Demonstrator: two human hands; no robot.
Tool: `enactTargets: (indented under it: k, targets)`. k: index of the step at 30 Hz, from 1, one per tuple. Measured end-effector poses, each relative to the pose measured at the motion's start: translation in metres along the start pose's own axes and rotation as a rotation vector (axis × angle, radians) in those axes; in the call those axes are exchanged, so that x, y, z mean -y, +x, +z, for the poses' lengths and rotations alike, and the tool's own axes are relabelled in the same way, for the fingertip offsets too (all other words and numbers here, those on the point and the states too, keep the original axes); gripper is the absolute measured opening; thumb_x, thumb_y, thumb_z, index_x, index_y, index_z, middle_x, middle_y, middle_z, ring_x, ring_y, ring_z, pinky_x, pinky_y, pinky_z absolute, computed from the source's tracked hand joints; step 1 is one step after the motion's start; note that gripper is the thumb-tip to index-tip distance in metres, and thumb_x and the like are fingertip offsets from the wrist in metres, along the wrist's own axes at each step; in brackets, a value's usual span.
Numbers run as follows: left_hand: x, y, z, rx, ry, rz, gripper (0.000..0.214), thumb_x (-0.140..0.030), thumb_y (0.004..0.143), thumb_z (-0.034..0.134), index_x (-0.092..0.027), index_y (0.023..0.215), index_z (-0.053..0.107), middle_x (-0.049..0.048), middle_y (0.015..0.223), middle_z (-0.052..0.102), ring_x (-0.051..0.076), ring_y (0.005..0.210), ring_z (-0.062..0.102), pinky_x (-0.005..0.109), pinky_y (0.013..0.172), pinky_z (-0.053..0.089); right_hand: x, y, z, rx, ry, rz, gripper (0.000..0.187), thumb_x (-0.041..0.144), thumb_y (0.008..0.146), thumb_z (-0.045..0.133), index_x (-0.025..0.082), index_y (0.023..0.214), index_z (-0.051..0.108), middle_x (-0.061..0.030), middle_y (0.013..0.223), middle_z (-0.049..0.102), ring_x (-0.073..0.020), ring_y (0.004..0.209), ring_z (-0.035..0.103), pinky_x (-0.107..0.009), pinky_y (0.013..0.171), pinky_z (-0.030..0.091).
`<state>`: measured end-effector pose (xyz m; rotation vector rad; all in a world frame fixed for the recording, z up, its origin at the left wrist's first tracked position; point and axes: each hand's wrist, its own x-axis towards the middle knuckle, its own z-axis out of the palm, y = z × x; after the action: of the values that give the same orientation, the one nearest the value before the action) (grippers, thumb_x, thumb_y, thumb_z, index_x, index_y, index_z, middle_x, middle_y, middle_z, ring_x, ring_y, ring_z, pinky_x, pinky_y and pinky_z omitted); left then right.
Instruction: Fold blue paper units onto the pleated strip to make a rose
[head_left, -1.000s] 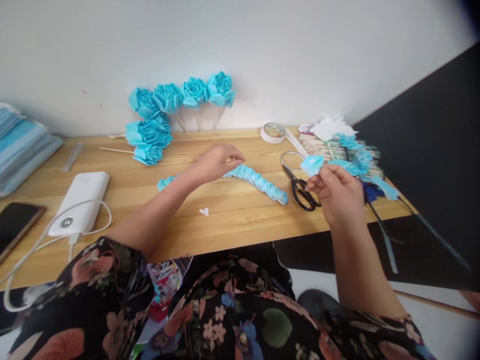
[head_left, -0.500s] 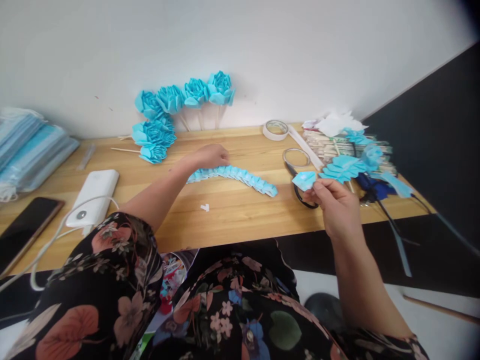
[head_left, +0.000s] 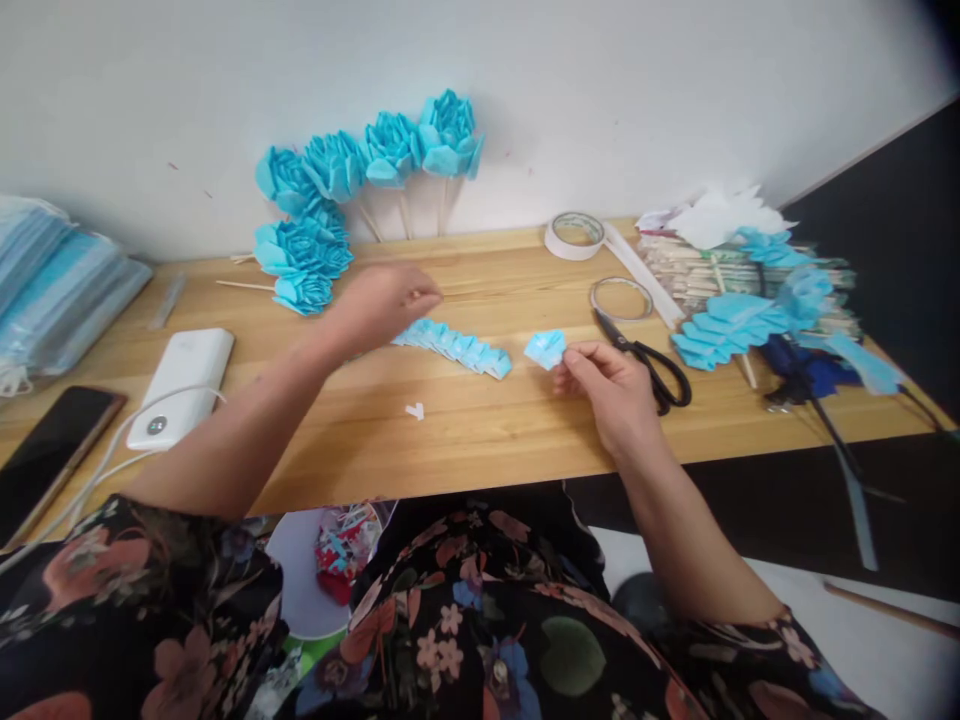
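Note:
A small folded blue petal (head_left: 545,349) is pinched between the thumb and fingers of my right hand (head_left: 611,390), just above the wooden table. Right of that hand lie black-handled scissors (head_left: 652,365). To its left is a curved strip of overlapping blue petals (head_left: 457,348), its near right end a short gap from the held petal. My left hand (head_left: 386,305), slightly blurred, is closed over the strip's far left end and hides it. Whether those fingers grip the strip is hidden. A tiny white scrap (head_left: 415,410) lies below the strip.
Finished blue flowers on sticks (head_left: 394,150) lean at the wall. Rolls of tape (head_left: 574,236) and a bundle of sticks (head_left: 697,270) with blue petals (head_left: 727,325) are at right. At left are a power bank (head_left: 184,385), phone (head_left: 56,455) and face masks (head_left: 67,295).
My right hand has brought the petal left, away from the scissors, toward the strip. My left hand has shifted left, and the strip's right end has moved left too. The view has shifted slightly.

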<state>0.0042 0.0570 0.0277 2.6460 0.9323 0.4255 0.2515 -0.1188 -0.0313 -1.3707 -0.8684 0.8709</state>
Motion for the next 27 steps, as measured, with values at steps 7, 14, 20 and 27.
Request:
enactTargets:
  k: [7,14,20,27]
  targets:
    - [-0.052,0.051,0.038,0.363,0.042,0.217,0.023,-0.025,0.084,0.058,-0.02,0.092,0.078,0.004,0.095,0.078,0.018,0.085,0.066,0.027,0.069,0.037,-0.005,-0.001,-0.001,0.015,-0.093,-0.029,0.015,0.034,0.08,0.073,0.02,0.076,0.07,0.0013,0.066,0.067,-0.0111,0.057,0.06,-0.025,0.057,0.052]
    - [-0.053,0.055,0.05,0.456,0.04,0.101,0.018,-0.02,0.076,0.061,-0.019,0.084,0.076,0.0028,0.084,0.076,0.016,0.072,0.061,0.027,0.062,0.032,-0.006,-0.002,-0.002,0.041,-0.141,-0.046,0.014,0.033,0.084,0.07,0.02,0.08,0.071,0.0013,0.068,0.067,-0.0113,0.06,0.06,-0.025,0.061,0.051]
    - [-0.048,0.036,0.048,0.228,-0.106,0.09,0.012,-0.016,0.073,0.056,-0.016,0.075,0.068,0.0038,0.082,0.073,0.016,0.073,0.061,0.027,0.065,0.039,-0.003,-0.003,-0.003,0.042,-0.111,-0.022,0.014,0.033,0.083,0.071,0.02,0.079,0.071,0.001,0.068,0.068,-0.0112,0.06,0.06,-0.025,0.06,0.049]
    - [-0.044,0.013,0.039,-0.039,-0.443,-0.005,0.004,-0.015,0.075,0.057,-0.017,0.072,0.059,0.002,0.077,0.071,0.014,0.072,0.064,0.026,0.071,0.048,0.01,-0.01,0.018,0.106,0.089,0.105,0.016,0.035,0.079,0.074,0.021,0.074,0.069,0.0019,0.063,0.066,-0.0106,0.057,0.058,-0.025,0.058,0.05]
